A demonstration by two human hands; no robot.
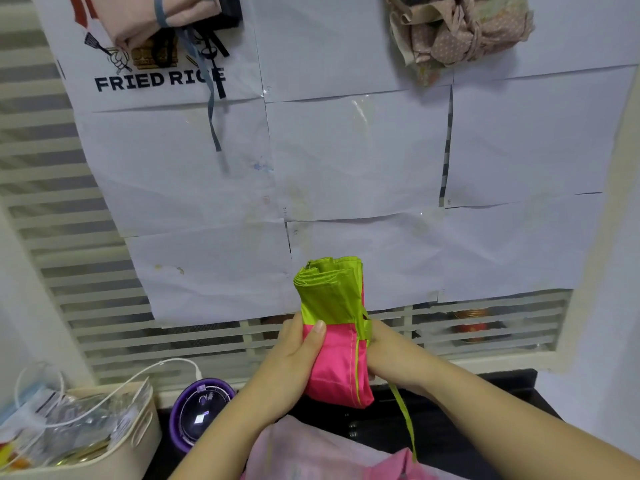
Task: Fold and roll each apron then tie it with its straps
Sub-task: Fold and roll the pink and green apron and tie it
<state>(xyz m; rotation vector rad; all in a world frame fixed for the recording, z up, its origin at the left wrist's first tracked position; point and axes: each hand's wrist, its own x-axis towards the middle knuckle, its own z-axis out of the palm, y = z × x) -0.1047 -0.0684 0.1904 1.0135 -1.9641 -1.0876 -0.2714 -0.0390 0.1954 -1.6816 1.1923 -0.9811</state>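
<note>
**Rolled two-colour apron held in both hands above a paper-covered surface**

White paper sheets [356, 150], taped edge to edge, cover most of a slatted surface [45, 168]; their exact number cannot be told. At far left lies one white printed cloth [86, 95], which reads "FRIED RICE" in black capitals under a spatula drawing. This is the only legible writing. Two tied bundles rest at the far edge: a pink bundle [162, 15] with grey-blue and black straps, and a dotted beige bundle [457, 32].

One rolled apron [334, 327], green above and pink below, stands upright near the middle. The left hand [294, 355] grips its left side, thumb across the pink. The right hand [388, 355] clasps its right edge, fingers hidden behind. One green strap [405, 417] hangs down onto a pink cloth [311, 452].

At lower left are one cream basket [138, 431], one purple-rimmed container [201, 410] and one white cable [138, 375].
</note>
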